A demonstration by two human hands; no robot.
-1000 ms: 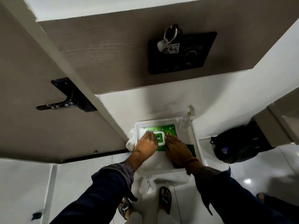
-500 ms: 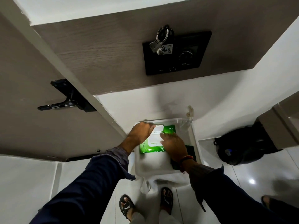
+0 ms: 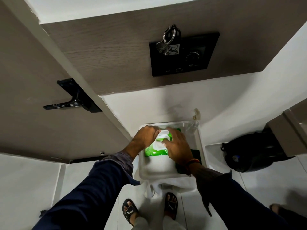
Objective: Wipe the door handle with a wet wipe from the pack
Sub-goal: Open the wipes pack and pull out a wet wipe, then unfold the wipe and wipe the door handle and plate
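A green wet wipe pack lies in a white tray on the floor by the wall. Its white flip lid stands raised. My left hand grips the pack's far left end by the lid. My right hand lies over the pack, fingertips pinching a white wipe that bulges from the opening. The black lever door handle sits on the brown door at the left, well apart from both hands.
A black wall panel with hanging keys is above. A clear spray bottle leans at the tray's far corner, and a white towel lies under the tray. A black bag sits to the right. My sandalled feet stand below.
The pack's lid was flipped up by my left hand. My right hand moved from beside the lid onto the opening, and a white wipe now shows there.
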